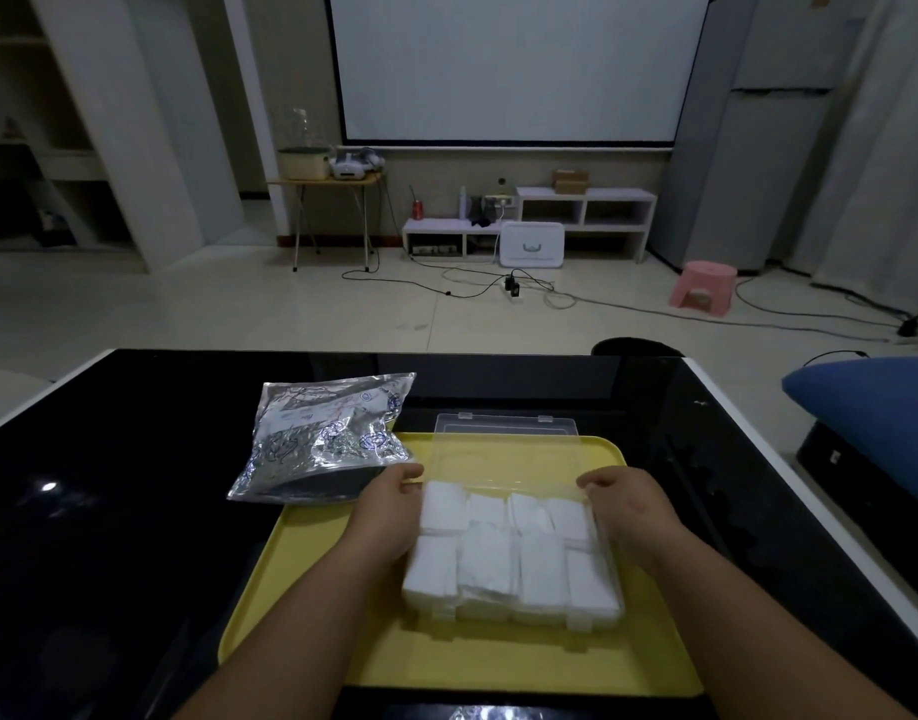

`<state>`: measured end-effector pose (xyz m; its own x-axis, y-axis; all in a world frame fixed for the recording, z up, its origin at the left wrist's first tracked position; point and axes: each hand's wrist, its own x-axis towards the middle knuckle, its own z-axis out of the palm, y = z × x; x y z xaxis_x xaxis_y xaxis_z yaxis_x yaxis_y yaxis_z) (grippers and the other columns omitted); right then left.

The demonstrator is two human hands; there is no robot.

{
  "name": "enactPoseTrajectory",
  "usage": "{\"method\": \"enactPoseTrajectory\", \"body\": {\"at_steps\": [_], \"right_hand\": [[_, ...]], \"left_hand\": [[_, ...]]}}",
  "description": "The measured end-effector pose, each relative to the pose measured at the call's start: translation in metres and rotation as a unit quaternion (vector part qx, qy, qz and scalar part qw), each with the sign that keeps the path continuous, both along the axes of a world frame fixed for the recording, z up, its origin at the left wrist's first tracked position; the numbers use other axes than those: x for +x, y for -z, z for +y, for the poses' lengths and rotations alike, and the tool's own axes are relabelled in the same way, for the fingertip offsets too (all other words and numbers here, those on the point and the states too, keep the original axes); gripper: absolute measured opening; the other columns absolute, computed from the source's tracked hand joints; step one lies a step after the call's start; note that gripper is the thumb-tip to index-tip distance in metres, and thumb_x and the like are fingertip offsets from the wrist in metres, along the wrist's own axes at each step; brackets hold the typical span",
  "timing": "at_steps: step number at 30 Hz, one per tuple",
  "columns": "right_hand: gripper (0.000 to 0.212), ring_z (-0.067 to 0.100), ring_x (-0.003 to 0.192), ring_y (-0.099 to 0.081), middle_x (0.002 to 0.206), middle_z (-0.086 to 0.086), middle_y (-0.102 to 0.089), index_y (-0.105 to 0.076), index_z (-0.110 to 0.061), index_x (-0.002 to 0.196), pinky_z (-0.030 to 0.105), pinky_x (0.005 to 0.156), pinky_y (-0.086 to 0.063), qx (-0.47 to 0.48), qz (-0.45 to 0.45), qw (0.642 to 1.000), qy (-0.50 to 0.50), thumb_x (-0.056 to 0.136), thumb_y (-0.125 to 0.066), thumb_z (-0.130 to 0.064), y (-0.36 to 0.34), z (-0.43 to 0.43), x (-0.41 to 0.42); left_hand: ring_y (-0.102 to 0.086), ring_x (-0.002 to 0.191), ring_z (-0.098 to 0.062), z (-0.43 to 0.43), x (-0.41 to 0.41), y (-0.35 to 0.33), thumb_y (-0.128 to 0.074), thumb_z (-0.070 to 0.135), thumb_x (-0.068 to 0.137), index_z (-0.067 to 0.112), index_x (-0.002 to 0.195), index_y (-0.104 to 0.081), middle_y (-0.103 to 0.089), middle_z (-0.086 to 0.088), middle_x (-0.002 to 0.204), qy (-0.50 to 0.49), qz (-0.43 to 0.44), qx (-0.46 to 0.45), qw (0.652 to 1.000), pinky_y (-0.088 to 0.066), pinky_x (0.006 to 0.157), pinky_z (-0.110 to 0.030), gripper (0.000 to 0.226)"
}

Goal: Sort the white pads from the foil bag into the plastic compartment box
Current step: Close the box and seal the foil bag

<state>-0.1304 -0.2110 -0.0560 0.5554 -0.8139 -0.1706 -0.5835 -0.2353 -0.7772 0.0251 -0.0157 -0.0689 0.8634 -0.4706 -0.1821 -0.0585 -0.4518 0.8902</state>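
Nearest of all, two bare forearms, reaching in over the yellow tray (498,662) on the black table (109,485). Looks all but done with the sorting: eight compartments in the plastic compartment box (592,618), with white pads (485,563) stacked in every one, four to a row, two rows. Cannot tell whether any remain in the foil bag (322,433), lying crumpled over the tray's far left corner, dark open mouth facing the near side. Leaves, by this judgement, only checking the bag and bringing down the clear lid (503,444), tipped back open behind the box. Grips with the left hand (389,506) at the box's far left corner, fingers curled in at the hinge line. Does the same with the right hand (628,504) at the far right corner. Keeps the two well apart, one on each side of the pads, both touching the plastic. Cannot say whether the fingertips pinch the lid's edge or the box wall itself.
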Motion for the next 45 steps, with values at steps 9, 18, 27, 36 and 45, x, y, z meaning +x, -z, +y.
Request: {"method": "enactPoseTrajectory", "body": {"at_steps": [9,18,27,36,45], "right_hand": [[0.028,0.023,0.081,-0.062,0.103,0.006,-0.063,-0.056,-0.019,0.121,0.031,0.061,-0.051,0.025,-0.045,0.997,0.058,0.093,-0.059,-0.017,0.000,-0.001,0.000],[0.036,0.025,0.085,-0.066,0.105,0.008,-0.069,-0.063,-0.015,0.126,0.042,0.082,-0.058,0.058,-0.047,0.997,0.030,0.090,-0.064,-0.011,-0.007,0.000,-0.006],[0.026,0.031,0.088,-0.067,0.095,0.008,-0.067,-0.066,-0.005,0.114,0.046,0.084,-0.057,0.142,-0.108,0.982,0.067,0.093,-0.056,-0.017,-0.014,0.003,-0.006],[0.049,0.025,0.094,-0.061,0.108,0.008,-0.063,-0.061,-0.009,0.123,0.039,0.087,-0.049,0.250,-0.148,0.955,0.054,0.100,-0.041,-0.048,-0.020,0.004,-0.005],[0.054,0.029,0.105,-0.059,0.120,0.003,-0.059,-0.062,-0.019,0.119,0.049,0.097,-0.048,0.283,-0.122,0.951,0.033,0.092,-0.044,-0.062,-0.023,-0.006,-0.010]], "left_hand": [[-0.057,0.087,-0.008,0.001,0.000,-0.002,-0.049,-0.003,0.096,0.011,0.146,-0.042,-0.057,-0.005,0.117,0.008,0.064,-0.047,0.997,-0.046,0.065,-0.020,0.052],[-0.056,0.106,-0.022,0.004,-0.001,-0.004,-0.052,-0.008,0.093,0.010,0.146,-0.042,-0.055,-0.015,0.138,0.004,0.083,-0.066,0.994,-0.045,0.077,-0.026,0.057],[-0.059,0.090,-0.014,0.007,0.000,-0.007,-0.050,-0.001,0.096,0.015,0.133,-0.050,-0.057,-0.005,0.121,-0.005,0.071,-0.063,0.995,-0.047,0.064,-0.027,0.040],[-0.059,0.069,-0.022,0.011,0.001,-0.021,-0.034,0.057,0.100,0.014,0.125,-0.058,-0.063,-0.004,0.123,-0.041,0.168,-0.126,0.977,-0.043,0.060,-0.029,0.055],[-0.063,0.076,-0.024,0.019,0.001,-0.027,-0.033,0.068,0.093,0.016,0.123,-0.059,-0.063,-0.008,0.129,-0.020,0.212,-0.132,0.968,-0.047,0.057,-0.029,0.065]]}}
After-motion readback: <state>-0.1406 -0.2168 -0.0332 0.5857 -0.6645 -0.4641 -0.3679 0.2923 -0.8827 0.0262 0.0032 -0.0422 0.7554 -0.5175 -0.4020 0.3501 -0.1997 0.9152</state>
